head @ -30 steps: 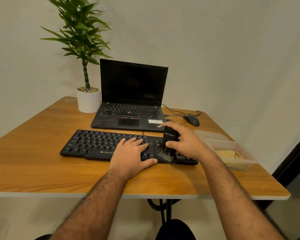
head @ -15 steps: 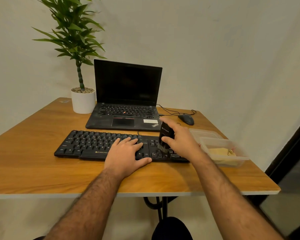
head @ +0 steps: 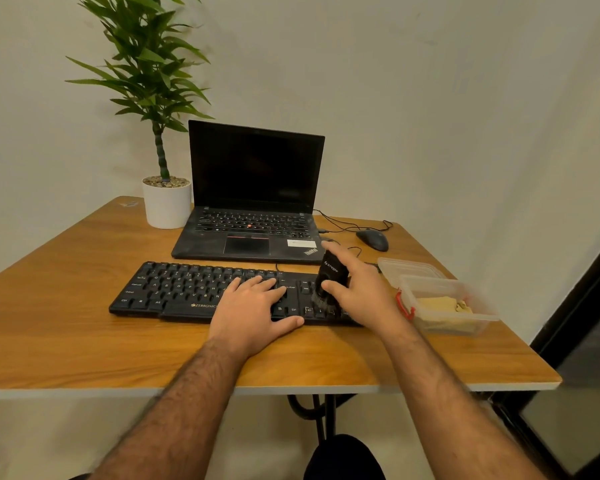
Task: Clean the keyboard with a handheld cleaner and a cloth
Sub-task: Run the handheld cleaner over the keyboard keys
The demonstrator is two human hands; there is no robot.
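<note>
At the centre of the frame we see the keyboard point(head: 201, 289) lying across a wooden table point(head: 66, 327), its long side running left to right. Our left hand point(head: 253, 313) rests flat on the keys just right of the middle, fingers straight and spread, thumb out along the front edge. Our right hand point(head: 357, 292) is curled round the cleaner point(head: 328, 275), a small black unit held upright and slightly tilted, with its brush end down on the keys at the keyboard's right end. At the right of the frame, just beside that hand, stands a clear box point(head: 465, 306) with a yellowish cloth point(head: 440, 306) inside; a clear lid point(head: 409, 268) lies behind it. Above the keyboard sits an open laptop point(head: 253, 202) with a dark screen, a mouse point(head: 373, 239) to its right and a potted plant point(head: 160, 133) in the upper left.
</note>
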